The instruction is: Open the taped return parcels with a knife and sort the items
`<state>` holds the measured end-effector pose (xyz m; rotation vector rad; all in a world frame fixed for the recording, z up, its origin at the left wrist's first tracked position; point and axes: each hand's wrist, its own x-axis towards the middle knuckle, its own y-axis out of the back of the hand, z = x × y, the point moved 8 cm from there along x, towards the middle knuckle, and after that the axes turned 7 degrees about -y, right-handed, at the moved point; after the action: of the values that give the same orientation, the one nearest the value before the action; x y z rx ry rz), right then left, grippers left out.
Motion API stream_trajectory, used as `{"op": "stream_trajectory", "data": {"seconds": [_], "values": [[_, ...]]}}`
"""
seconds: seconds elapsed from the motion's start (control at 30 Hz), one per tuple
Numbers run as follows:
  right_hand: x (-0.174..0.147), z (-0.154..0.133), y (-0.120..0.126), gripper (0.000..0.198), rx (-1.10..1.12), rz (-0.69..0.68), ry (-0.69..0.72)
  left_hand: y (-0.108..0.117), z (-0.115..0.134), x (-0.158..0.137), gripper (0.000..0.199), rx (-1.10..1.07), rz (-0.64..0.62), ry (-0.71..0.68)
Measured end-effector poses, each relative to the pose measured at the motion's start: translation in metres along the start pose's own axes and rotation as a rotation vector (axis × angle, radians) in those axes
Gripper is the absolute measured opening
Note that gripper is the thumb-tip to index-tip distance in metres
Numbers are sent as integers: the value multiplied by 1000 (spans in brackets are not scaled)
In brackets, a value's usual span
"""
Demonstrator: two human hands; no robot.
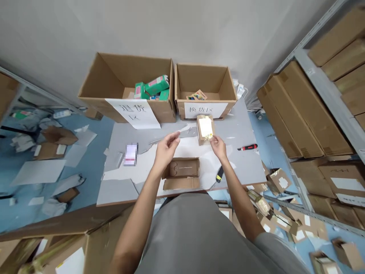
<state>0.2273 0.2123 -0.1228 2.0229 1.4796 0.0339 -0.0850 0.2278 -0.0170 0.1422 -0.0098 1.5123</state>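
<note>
A small taped cardboard box (200, 139) with a white label stands tilted on the table, towards its back middle. My right hand (219, 148) pinches at the box's near right corner, where yellowish tape shows. My left hand (167, 148) hovers left of the box, fingers loosely curled, thumb apart, with nothing visible between them. Below it lies an opened brown carton (181, 184), with a printed line inside; my left wrist overlaps its left edge. A black and yellow utility knife (219, 174) rests beneath my right forearm.
Two large labelled cartons stand at the back: the left carton (125, 62) holds green boxes, the right carton (202, 70) colourful small items. A red and black cutter (247, 147) lies right, a blurred-out phone-like item (131, 154) left. Shelves of boxes (308, 110) flank the right.
</note>
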Motion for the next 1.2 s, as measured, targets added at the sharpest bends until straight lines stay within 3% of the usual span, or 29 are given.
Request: {"op": "stream_trajectory", "data": {"seconds": [0.07,0.13,0.2,0.23,0.3,0.37,0.5,0.6,0.67,0.77,0.87,0.93,1.0,1.1,1.2], "values": [[-22,56,-8,64,-319,-60,-151,7,-41,-46,63,-1,8,133],[-42,102,-19,90,-566,-148,-298,9,-71,-83,66,13,7,236],[-59,133,-31,111,-730,-224,-393,6,-88,-108,65,21,-18,299],[-65,142,-38,112,-787,-253,-408,3,-93,-117,64,18,-35,317],[-74,153,-51,96,-853,-290,-380,-3,-95,-128,60,9,-65,334],[-81,157,-61,67,-869,-311,-331,-10,-93,-135,56,3,-89,334],[-91,156,-64,27,-853,-332,-289,-22,-86,-141,51,5,-135,322],[-98,142,-50,27,-834,-292,-257,-30,-79,-144,49,9,-189,316],[-104,120,-28,28,-765,-182,-191,-33,-70,-145,48,16,-222,296],[-124,65,16,17,-500,36,4,-36,-48,-142,57,9,-269,225],[-161,-1,43,12,-229,60,215,-43,-18,-140,71,-47,-362,139],[-186,-40,40,16,-91,-42,296,-45,2,-139,78,-75,-419,89],[-205,-67,21,24,57,-231,296,-43,18,-138,78,-82,-442,50],[-221,-87,-15,37,229,-463,232,-31,28,-136,54,-51,-441,29],[-220,-89,-24,41,269,-396,196,-5,20,-133,35,52,-355,55]]}}
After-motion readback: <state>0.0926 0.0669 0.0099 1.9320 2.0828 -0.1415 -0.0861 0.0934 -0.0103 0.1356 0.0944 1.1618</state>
